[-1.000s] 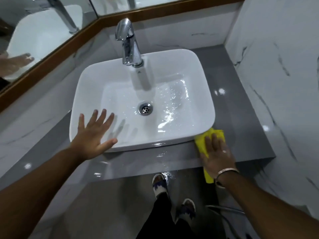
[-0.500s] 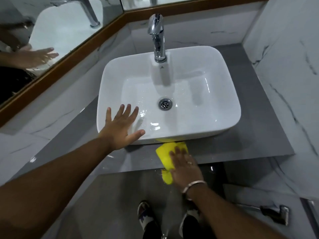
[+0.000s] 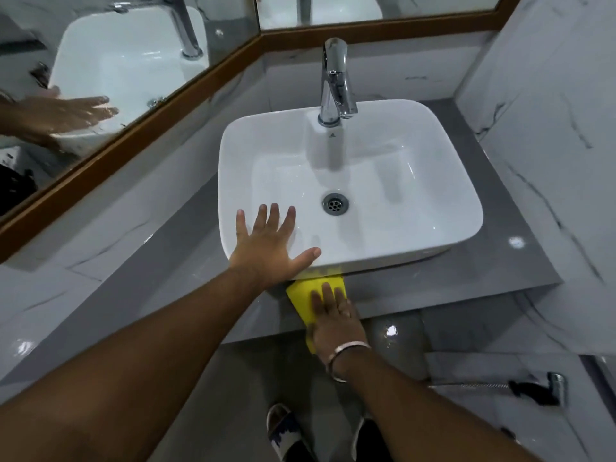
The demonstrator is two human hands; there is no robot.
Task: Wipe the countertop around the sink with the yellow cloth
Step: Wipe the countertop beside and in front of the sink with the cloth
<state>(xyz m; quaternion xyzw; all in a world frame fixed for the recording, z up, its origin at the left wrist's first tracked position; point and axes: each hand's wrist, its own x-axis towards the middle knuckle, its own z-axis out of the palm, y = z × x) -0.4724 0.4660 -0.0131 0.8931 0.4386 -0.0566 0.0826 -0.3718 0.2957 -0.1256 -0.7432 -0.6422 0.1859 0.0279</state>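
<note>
Leftward slides the yellow cloth (image 3: 301, 292) along the grey table (image 3: 466, 271), now lower centre under the white basin's (image 3: 383, 248) front edge; right hand (image 3: 335, 316) flat on it, left hand (image 3: 271, 248) spread on the rim.

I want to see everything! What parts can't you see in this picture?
All in the head view:
- Cloth: mostly under the right hand; its far edge slips beneath the sink.
- Sink's near-left corner: covered by the left hand.
- Counter behind the sink: hidden by the basin.
- Feet: cut off by the bottom edge.
</note>
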